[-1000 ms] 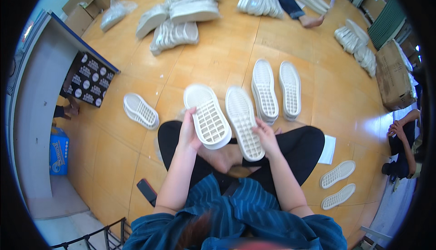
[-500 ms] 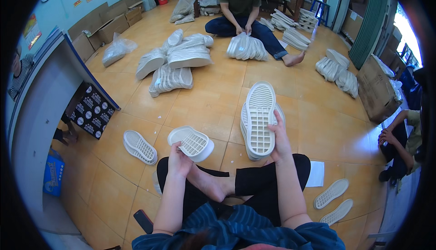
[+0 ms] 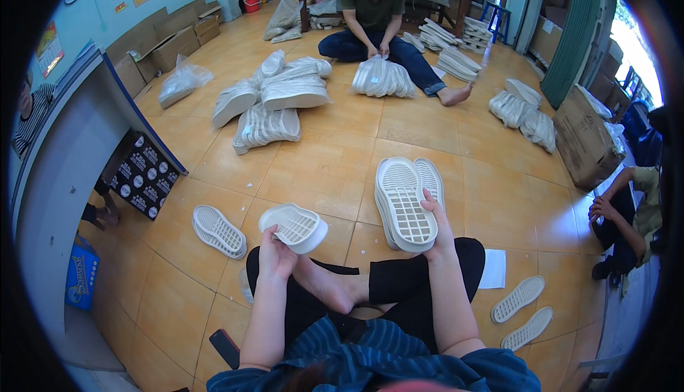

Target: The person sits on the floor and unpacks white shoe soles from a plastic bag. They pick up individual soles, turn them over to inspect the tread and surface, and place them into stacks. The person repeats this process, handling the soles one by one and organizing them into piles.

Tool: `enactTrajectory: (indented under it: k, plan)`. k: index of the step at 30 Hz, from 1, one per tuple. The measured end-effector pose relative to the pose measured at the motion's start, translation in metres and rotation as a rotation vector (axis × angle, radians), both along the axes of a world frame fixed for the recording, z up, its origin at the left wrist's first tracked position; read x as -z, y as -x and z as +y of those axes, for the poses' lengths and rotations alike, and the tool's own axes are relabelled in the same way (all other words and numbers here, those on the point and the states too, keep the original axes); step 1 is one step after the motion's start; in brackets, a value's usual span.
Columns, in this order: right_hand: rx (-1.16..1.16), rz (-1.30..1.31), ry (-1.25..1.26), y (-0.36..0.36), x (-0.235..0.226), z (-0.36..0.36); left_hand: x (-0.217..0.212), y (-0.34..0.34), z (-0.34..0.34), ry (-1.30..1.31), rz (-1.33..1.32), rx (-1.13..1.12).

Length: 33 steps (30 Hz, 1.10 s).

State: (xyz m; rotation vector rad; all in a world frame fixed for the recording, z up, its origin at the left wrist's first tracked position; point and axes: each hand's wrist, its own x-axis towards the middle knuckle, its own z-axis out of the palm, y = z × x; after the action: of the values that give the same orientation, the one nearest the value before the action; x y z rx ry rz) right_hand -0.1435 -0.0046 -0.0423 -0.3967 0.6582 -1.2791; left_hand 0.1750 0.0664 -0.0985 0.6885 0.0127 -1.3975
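Two white rubber shoe soles are being held above the tiled floor [image 3: 320,171]: the left hand [image 3: 274,257] is gripping one grid-patterned white sole [image 3: 293,226] by its end, and the right hand [image 3: 438,232] is clasping a stack of white soles [image 3: 405,203]. A black patterned carton [image 3: 141,173] is standing at the floor's left edge, brown cardboard boxes [image 3: 581,139] at its right edge.
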Motion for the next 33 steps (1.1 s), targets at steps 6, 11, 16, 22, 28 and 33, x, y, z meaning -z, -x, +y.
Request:
enactTrajectory:
  k: [6,11,16,22,28,33]
  plan:
    - [-0.034,-0.078,-0.017,0.006,0.006,0.001,-0.001,-0.002,0.004,0.02,-0.024,0.012]
    - [-0.036,-0.146,-0.043,0.013,0.018,-0.001,0.004,-0.003,0.002,0.017,0.001,0.013]
    - [-0.045,-0.152,-0.063,0.015,0.026,-0.001,0.005,0.0,-0.001,-0.016,0.02,-0.006]
    - [-0.017,-0.09,-0.063,0.015,0.033,-0.004,0.007,0.005,-0.001,-0.049,-0.011,0.013]
    - [-0.014,-0.042,-0.027,0.004,0.025,0.001,0.007,0.007,-0.001,-0.044,-0.052,0.008]
    - [-0.017,0.163,0.143,-0.013,0.019,0.013,0.003,0.014,0.004,0.003,-0.183,0.105]
